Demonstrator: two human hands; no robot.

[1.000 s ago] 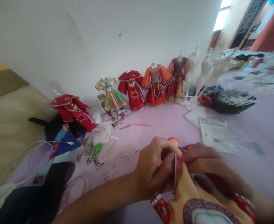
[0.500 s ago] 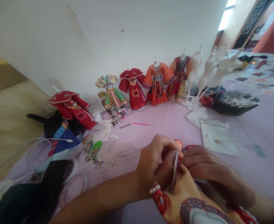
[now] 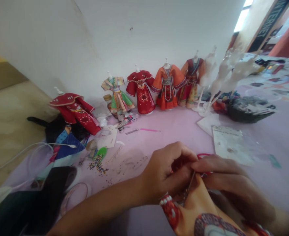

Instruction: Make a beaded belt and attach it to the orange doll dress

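A small doll garment [image 3: 200, 196] of tan-orange cloth fills the lower right of the head view. It has a red patterned edge trimmed with white beads and a purple-bordered band. My left hand [image 3: 167, 173] is closed on its upper edge, thumb and fingers pinched together. From the right, my right hand [image 3: 233, 183] meets it, its fingertips pinching the same edge. Whether a needle or thread is between the fingertips is too small to tell. A red curved thing [image 3: 203, 155] shows partly behind my right fingers.
Dressed doll stands, among them a red dress [image 3: 143, 95] and an orange robe [image 3: 168, 87], line the wall. Bare white mannequins [image 3: 216, 83] and a dark basket [image 3: 251, 109] stand right. Loose beads [image 3: 98, 164], a pink pen-like stick [image 3: 150, 130] and a white cable [image 3: 36, 147] lie leftward.
Both hands have come closer together at the cloth's edge, my left hand shifting slightly right. The pale edge between them now shows thinner. The camera view has shifted a little.
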